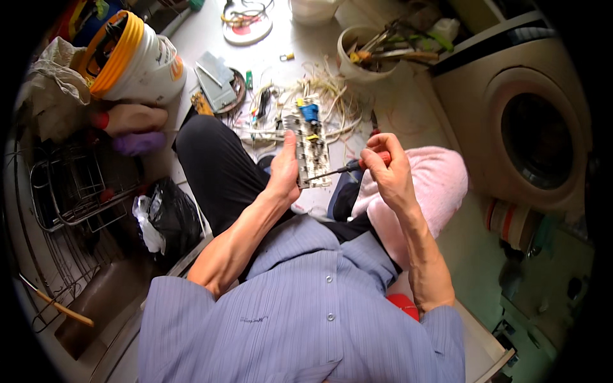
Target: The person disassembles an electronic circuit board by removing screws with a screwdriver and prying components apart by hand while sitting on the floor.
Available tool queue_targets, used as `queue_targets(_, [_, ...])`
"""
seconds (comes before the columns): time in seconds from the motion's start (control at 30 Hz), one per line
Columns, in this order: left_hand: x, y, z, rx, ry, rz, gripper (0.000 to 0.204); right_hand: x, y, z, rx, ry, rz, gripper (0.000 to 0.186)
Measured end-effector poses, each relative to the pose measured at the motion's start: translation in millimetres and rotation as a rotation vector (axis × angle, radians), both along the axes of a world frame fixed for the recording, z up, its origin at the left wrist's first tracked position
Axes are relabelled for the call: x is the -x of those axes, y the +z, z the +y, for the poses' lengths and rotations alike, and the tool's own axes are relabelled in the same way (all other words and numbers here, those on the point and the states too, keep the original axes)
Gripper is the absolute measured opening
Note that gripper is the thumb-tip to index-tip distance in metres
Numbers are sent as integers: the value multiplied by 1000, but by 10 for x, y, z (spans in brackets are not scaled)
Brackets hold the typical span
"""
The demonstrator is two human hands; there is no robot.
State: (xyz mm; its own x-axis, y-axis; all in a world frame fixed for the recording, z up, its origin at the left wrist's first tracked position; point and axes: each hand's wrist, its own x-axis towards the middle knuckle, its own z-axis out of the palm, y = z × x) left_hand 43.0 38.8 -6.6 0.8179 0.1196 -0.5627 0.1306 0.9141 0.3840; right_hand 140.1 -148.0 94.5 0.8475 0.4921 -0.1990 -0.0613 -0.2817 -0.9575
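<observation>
My left hand (285, 167) grips the left edge of a narrow, pale, dark-stained board (316, 156), its thumb lying along the edge. A blue part (310, 113) and small yellow pieces show near the board's far end; I cannot tell whether they are fixed to it. In my right hand (391, 171) is a screwdriver (353, 166) with a red and black handle, fingers closed round the grip. Its shaft points left, and the tip meets or nearly meets the board's near end. A second red-handled tool (375, 124) lies just beyond my right hand.
Tangled pale wires (338, 96) spread beyond the board. A tub of tools (357, 67) stands far right, near a washing machine (511, 121). At far left are a white and yellow bucket (150, 70) and a grey metal plate (216, 82). A pink towel (440, 179) covers my right knee.
</observation>
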Motion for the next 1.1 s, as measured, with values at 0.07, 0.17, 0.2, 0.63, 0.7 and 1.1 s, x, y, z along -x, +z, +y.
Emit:
queue_targets(0.07, [-235,217,204,-74,99,36,61,-254,77,114,48,91,-48,23])
queue_targets(0.17, [-602,459,578,-247,117,1,57,-580,104,402,21,9,-121,21])
queue_targets(0.2, [-710,586,630,-300,155,29,55,-650,205,527,56,-38,-252,24])
queue_targets(0.63, [-1336,525,852,-156,35,35,58,-1182,185,771,-68,3,-205,13])
queue_targets(0.7, [-1373,382,873,-125,42,34,58,-1219,113,781,-153,23,-138,13])
queue_targets(1.1, [-1561,279,1009,-58,49,42,59,-1464,32,821,-56,151,-242,14])
